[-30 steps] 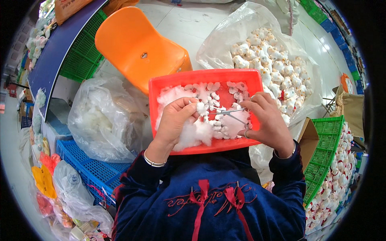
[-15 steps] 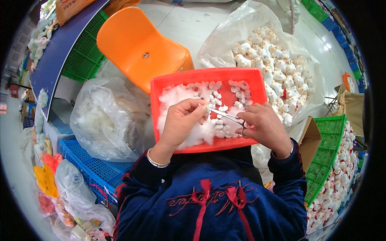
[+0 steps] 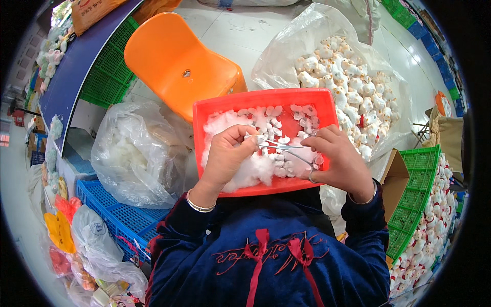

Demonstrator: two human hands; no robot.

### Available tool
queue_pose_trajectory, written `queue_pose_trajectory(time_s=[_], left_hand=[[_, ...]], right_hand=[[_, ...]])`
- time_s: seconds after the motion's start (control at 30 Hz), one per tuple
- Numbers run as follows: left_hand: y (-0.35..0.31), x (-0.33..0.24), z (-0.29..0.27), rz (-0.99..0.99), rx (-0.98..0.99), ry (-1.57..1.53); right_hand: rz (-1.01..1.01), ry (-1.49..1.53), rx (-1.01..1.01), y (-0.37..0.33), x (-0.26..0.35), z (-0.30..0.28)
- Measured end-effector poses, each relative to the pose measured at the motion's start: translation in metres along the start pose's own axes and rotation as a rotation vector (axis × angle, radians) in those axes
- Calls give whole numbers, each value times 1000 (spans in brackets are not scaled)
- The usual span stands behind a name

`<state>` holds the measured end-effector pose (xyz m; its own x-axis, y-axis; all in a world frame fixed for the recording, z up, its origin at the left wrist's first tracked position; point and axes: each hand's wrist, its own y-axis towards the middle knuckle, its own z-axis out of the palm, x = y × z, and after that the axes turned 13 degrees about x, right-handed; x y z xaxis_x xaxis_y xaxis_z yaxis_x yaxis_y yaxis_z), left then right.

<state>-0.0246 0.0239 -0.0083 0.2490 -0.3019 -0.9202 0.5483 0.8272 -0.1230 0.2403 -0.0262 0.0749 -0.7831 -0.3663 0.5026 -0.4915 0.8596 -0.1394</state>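
Observation:
My left hand is closed in a pinch over the red tray, holding a small white fabric piece between thumb and fingertips. In my right hand are slim metal forceps with ring handles. The thumb and fingers hold the handles spread apart, and the tips reach the white piece. Below the hands, the red tray holds fluffy white stuffing on its left. Several small white and grey pieces lie at its middle and right. My fingers partly hide the forceps' tips.
An orange chair stands beyond the tray. At far right lies a clear bag with many white plush pieces. To the left are a plastic bag of stuffing and a blue crate. Green crates stand at right.
My right fingers have spread, opening the forceps' handles wider. The forceps' tips have moved left and slightly up, to the piece in my left hand. My left hand has barely moved.

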Motion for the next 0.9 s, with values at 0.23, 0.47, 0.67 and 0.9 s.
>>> queue_pose_trajectory(time_s=[0.23, 0.47, 0.67, 0.9], left_hand=[[-3, 3, 3, 55, -23, 73], [-3, 3, 3, 89, -20, 78], [-4, 1, 1, 104, 54, 143], [-3, 0, 3, 236, 0, 471]], right_hand=[[89, 2, 97, 2, 1, 11], [100, 53, 112, 1, 3, 12], [83, 157, 229, 1, 1, 11], [37, 682, 269, 1, 8, 48]])
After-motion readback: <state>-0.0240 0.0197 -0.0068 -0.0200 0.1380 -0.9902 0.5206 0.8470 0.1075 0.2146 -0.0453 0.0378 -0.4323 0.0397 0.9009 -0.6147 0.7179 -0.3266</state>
